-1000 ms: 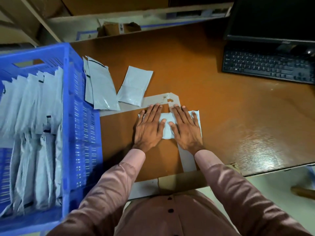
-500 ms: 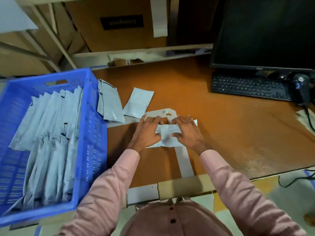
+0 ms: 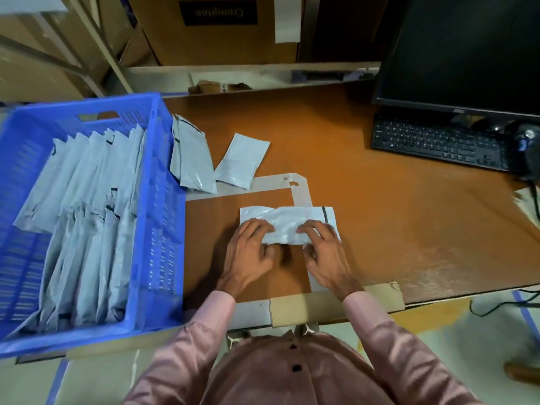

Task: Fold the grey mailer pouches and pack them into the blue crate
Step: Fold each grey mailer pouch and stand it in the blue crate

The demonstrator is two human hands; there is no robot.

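— Brown desk surface (image 3: 365, 182) is noted, with a monitor (image 3: 467, 51) and keyboard (image 3: 438, 143) at the far right and cardboard boxes (image 3: 219, 30) behind. What is recorded of the work item?

— One grey mailer pouch (image 3: 287, 223) is found flat on the desk directly ahead of the person, its long axis running left to right across the body line. It is gripped at its near edge by both hands: the left hand (image 3: 248, 255) at the left part, the right hand (image 3: 324, 255) at the right part, fingers curled over the top face, thumbs apparently tucked below. The far edge lies free on the desk.

— And the destination?

— The blue crate (image 3: 157, 229) is set to the person's left, just beside the working area, already holding many folded pouches (image 3: 87, 214) stood on edge. Two further pouches (image 3: 216, 162) are left on the desk between crate and work item.

— Which hand is favoured for the transfer?

— The left hand is judged nearer the crate. Folding is judged not yet finished; the pouch would be carried leftward once folded.
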